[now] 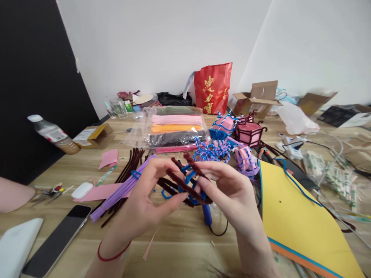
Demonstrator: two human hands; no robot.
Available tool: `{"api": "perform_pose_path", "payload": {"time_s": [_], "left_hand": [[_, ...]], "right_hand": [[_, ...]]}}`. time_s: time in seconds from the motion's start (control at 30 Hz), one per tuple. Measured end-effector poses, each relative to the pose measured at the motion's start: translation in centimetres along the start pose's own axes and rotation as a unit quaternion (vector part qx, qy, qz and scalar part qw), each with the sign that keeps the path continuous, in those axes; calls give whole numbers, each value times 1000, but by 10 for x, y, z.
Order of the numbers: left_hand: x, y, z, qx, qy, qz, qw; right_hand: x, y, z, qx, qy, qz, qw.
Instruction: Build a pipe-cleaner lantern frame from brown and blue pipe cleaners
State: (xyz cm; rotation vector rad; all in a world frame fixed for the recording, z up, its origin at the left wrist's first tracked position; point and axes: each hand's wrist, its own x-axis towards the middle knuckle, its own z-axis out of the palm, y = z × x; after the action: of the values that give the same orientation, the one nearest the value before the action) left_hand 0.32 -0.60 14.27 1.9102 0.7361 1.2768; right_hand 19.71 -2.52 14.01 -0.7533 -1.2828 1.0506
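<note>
Pipe-cleaner frame (189,188), brown with blue bits, is up above the middle of the worktop (179,247), pinched from both sides: left grip (142,200) has thumb and fingers around one end, right grip (232,189) has the other. Looks super light, and I'd guess soft and fuzzy outside with bendy wire inside, so not slippery, but a hard squeeze would probably squash it. I'd hold it by the brown struts near the corners and go easy on the thinner blue bits. As for clutter, a blue-handled tool (206,214) with a cord sits just below it, kinda in the way. Purple pipe cleaners (111,199) lie beside the left forearm, yellow sheet (301,208) crowds the right one, and a pink lantern (249,133) is farther back.
</note>
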Motion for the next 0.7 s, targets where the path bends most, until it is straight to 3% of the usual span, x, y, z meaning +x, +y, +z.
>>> {"api": "perform_pose_path", "payload": {"time_s": [0.17,0.4,0.7], "left_hand": [[1,-4,0,14,32,-7,999],[8,-7,-3,58,8,45,997],[2,-7,0,101,-18,35,994]], "right_hand": [[-1,3,-1,-25,19,-12,999],[-1,2,-2,-3,14,-17,1000],[0,3,-4,-78,-16,-40,996]]}}
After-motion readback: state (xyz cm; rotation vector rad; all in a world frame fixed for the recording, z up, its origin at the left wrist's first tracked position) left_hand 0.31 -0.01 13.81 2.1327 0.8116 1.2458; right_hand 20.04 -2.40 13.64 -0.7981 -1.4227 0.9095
